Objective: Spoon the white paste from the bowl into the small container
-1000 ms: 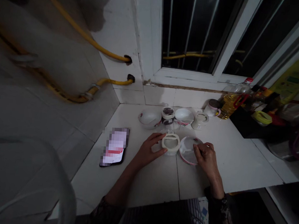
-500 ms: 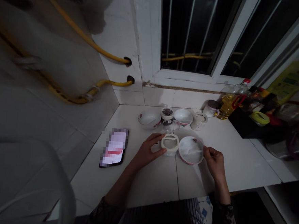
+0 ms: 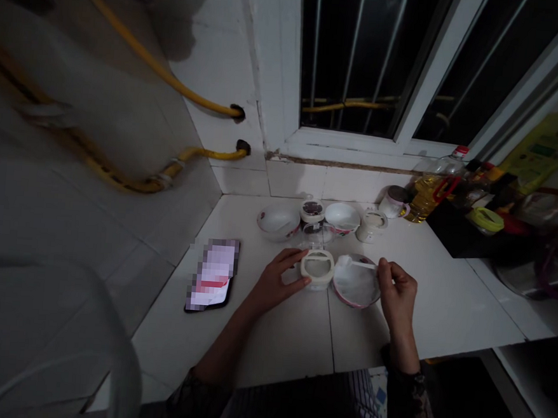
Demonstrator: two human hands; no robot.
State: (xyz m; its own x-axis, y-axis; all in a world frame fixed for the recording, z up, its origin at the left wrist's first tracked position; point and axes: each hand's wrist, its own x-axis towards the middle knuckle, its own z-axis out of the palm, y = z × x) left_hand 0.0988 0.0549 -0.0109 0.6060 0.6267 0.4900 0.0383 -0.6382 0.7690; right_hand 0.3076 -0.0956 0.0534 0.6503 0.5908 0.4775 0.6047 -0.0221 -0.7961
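White spoon (image 3: 362,264) is pinched in my right grip (image 3: 398,292), so that's obviously the nearer hand, with its handle running pretty much sideways above the near bowl (image 3: 353,301) on the worktop (image 3: 289,337), scoop end pointing left toward the pale jar (image 3: 317,280) my left grip (image 3: 278,281) has between thumb and fingers.

Here's the squarish jar (image 3: 316,283), upright, cream-rimmed, a bar crossing its mouth, clear lid open at the far side. Just to its right sits the white bowl (image 3: 351,303), upright, pinkish outside. And the white spoon (image 3: 362,264): roughly level over the bowl's far part, scoop left, handle right!
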